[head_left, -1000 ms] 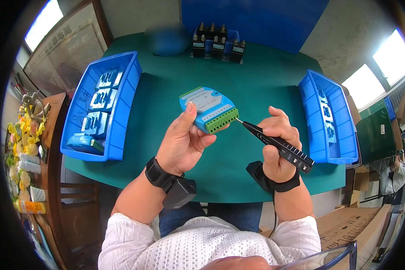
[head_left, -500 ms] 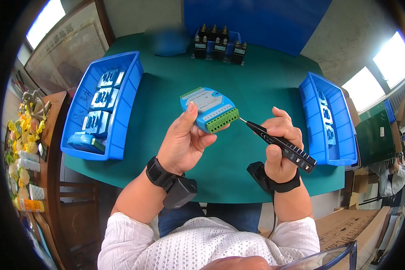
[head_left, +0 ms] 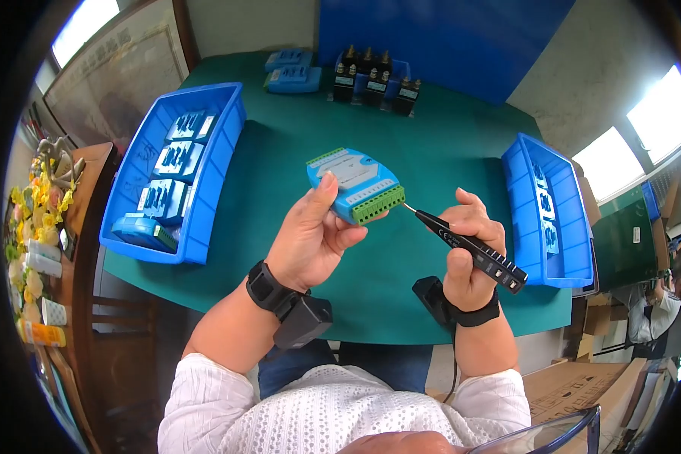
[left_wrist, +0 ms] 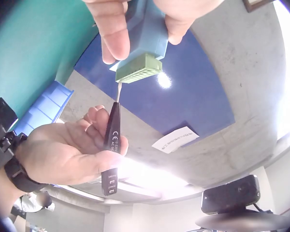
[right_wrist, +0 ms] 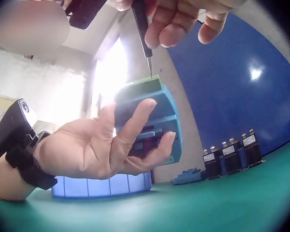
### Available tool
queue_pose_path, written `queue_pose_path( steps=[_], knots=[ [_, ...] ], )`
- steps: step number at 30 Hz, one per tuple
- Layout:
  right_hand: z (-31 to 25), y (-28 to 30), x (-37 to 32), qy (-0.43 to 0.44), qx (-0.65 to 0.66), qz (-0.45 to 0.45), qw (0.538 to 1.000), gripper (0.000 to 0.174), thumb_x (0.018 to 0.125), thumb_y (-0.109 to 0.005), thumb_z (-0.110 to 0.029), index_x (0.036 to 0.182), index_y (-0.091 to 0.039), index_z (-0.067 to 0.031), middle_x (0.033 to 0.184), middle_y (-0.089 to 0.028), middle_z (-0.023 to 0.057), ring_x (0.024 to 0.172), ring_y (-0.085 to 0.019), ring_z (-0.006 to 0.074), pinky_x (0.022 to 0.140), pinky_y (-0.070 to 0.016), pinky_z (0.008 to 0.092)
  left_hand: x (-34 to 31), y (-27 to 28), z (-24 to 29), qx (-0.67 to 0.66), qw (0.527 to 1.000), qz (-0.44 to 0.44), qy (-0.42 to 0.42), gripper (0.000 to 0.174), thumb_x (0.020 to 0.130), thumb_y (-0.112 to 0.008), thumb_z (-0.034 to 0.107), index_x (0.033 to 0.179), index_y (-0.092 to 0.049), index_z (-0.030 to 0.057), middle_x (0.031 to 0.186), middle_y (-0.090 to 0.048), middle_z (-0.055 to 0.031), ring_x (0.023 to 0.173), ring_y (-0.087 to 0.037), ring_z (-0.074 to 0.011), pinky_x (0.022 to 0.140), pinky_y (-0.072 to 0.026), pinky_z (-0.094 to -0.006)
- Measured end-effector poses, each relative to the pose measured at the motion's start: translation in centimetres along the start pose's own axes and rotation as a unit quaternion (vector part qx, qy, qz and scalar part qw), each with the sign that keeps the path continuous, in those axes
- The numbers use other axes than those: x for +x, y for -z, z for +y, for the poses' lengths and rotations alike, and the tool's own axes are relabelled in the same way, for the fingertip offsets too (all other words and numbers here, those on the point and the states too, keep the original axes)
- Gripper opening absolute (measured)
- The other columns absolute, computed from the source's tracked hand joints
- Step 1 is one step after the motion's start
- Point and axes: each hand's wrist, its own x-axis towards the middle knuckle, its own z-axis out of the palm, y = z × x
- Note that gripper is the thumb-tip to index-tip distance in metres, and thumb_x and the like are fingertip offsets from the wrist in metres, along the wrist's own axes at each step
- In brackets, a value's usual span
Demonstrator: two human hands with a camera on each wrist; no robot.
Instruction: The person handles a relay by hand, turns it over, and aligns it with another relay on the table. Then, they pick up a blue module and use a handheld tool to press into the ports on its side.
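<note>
My left hand (head_left: pixel 304 240) holds up a blue module (head_left: pixel 356 174), thumb on its labelled face and fingers underneath. Along the module's near right edge runs a green terminal block (head_left: pixel 378 204) with a row of openings; another green strip lines its far edge. In my right hand (head_left: pixel 471 265) is a black voltage tester screwdriver (head_left: pixel 499 267), pinched between thumb and fingers. Its thin metal tip points left, right at the end of the terminal block. The left wrist view shows the tester's tip (left_wrist: pixel 119 89) at the block's corner, below the left hand's fingers (left_wrist: pixel 113 38).
At left, a blue bin (head_left: pixel 223 174) holds several blue modules; another blue bin (head_left: pixel 567 276) at right holds more. Two blue modules (head_left: pixel 291 79) lie at the back of the green table (head_left: pixel 424 144), beside black blocks with metal posts (head_left: pixel 374 87).
Both hands keep their grips, with the tester's tip staying by the end of the terminal block. The head view has shifted slightly, and the modules at the back now show clearly.
</note>
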Motion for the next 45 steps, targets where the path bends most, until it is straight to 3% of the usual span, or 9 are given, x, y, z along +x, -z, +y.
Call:
queue_pose_path(
  steps=[45],
  knots=[
    [-0.1, -0.11, -0.02, 0.006, 0.027, -0.039, 0.999, 0.027, 0.08, -0.065, -0.028, 0.092, -0.055, -0.0052, 0.078, -0.059, 0.0075, 0.074, -0.06, 0.0226, 0.091, -0.0371, 0.0447, 0.13, 0.2, -0.27, 0.01, 1.0, 0.003, 0.001, 0.049, 0.09, -0.047, 0.033, 0.125, -0.035, 0.0003, 0.115, -0.052, -0.0185, 0.099, -0.058, -0.0306, 0.06, -0.0581, -0.0208]
  ],
)
